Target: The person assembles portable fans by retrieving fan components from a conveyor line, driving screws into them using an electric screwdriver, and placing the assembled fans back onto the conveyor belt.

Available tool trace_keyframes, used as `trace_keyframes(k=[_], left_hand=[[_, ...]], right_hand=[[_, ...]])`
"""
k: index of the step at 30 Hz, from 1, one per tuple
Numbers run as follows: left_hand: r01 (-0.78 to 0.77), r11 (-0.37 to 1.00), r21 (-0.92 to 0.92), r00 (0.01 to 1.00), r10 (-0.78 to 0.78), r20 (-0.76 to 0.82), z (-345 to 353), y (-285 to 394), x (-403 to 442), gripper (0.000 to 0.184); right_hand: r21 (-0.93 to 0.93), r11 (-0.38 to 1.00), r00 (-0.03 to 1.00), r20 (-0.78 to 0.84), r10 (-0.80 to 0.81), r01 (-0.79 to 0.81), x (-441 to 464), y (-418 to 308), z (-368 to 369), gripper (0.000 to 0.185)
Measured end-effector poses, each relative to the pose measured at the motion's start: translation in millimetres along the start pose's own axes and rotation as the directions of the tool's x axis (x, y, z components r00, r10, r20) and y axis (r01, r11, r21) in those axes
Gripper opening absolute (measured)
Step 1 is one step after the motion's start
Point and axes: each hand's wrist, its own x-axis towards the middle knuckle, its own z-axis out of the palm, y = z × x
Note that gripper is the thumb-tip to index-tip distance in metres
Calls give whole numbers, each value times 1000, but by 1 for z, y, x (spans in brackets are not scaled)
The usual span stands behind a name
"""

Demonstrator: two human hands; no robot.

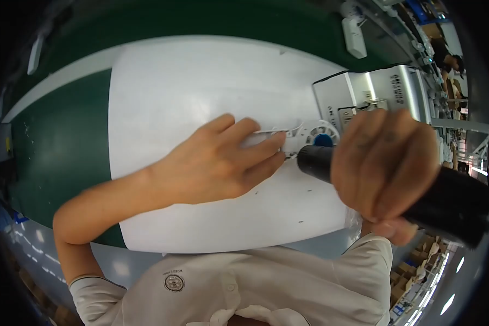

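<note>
My right hand (383, 163) is wrapped round a thick black electric screwdriver (451, 201). The tool's narrower nose points left and down, beside a small white plastic fan housing (293, 142) with a round slotted end and a blue centre (323, 140). Whether the tip touches the housing I cannot tell. From the left, my left hand (225, 160) grips the housing with its fingertips, hiding part of it. A thin white wire (296, 129) runs along the housing near those fingers.
Behind my right hand stands a silver metal box (372, 89) with printed labels. A white sheet (163, 108) covers part of the green bench (60, 130), with several tiny dark bits near its front. A white power strip (354, 38) lies at the back.
</note>
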Motion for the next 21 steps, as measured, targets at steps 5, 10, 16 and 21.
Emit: trace_keyframes(k=[5, 10, 16, 21], left_hand=[[98, 943, 319, 976, -154, 154, -32, -19, -6, 35], [766, 635, 101, 642, -762, -81, -69, -176, -35, 46], [738, -30, 674, 419, -762, -493, -59, -284, -4, 37], [479, 871, 107, 869, -453, -200, 61, -148, 155, 32]], right_hand=[[111, 869, 865, -222, -451, 482, -29, -60, 2, 15], [-187, 885, 813, -349, -466, 427, -93, -135, -9, 16], [-320, 873, 792, -385, -474, 368, -128, -145, -12, 17], [-353, 857, 768, -400, -501, 375, -148, -161, -24, 19]])
